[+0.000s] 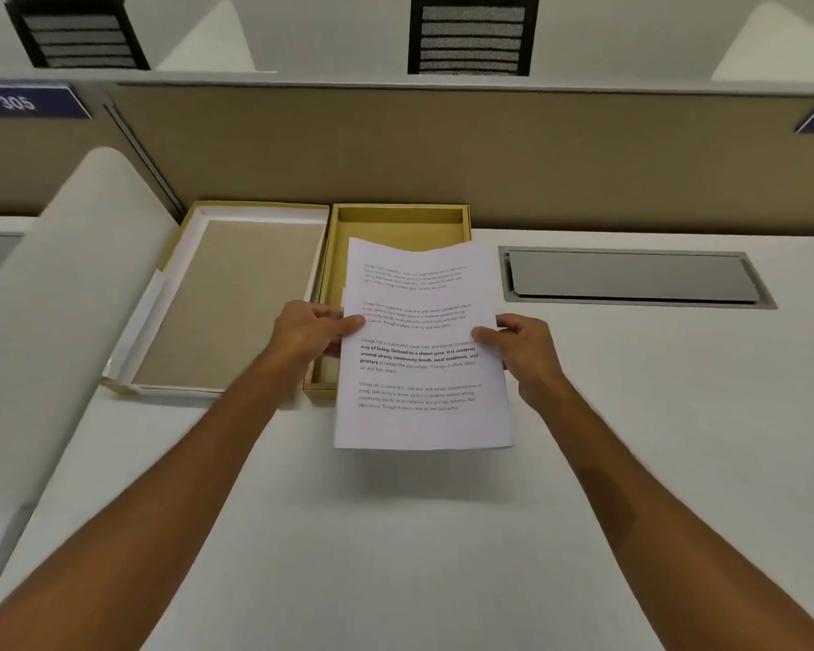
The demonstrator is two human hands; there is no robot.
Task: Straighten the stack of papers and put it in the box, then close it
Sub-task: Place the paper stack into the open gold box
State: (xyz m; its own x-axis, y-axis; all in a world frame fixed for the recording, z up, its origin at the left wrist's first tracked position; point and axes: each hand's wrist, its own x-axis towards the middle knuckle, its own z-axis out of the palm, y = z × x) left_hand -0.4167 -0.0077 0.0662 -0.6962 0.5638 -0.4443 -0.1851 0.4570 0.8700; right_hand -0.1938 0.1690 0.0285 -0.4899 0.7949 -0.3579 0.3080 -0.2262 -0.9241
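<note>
A stack of white printed papers [421, 397] hangs in the air over the front part of an open yellow box [398, 223]. My left hand [309, 333] grips the stack's left edge and my right hand [525, 352] grips its right edge, thumbs on top. The sheets look aligned, with the far edge sagging slightly. The stack covers most of the box's inside; only the far end and left wall show. The box's lid [226, 303] lies upside down on the table just left of the box, its beige lining facing up.
A white desk [395, 533] carries everything. A grey cable hatch [630, 277] is set into it at the right. A beige partition wall [489, 152] stands right behind the box. A white curved divider [52, 298] rises at the left.
</note>
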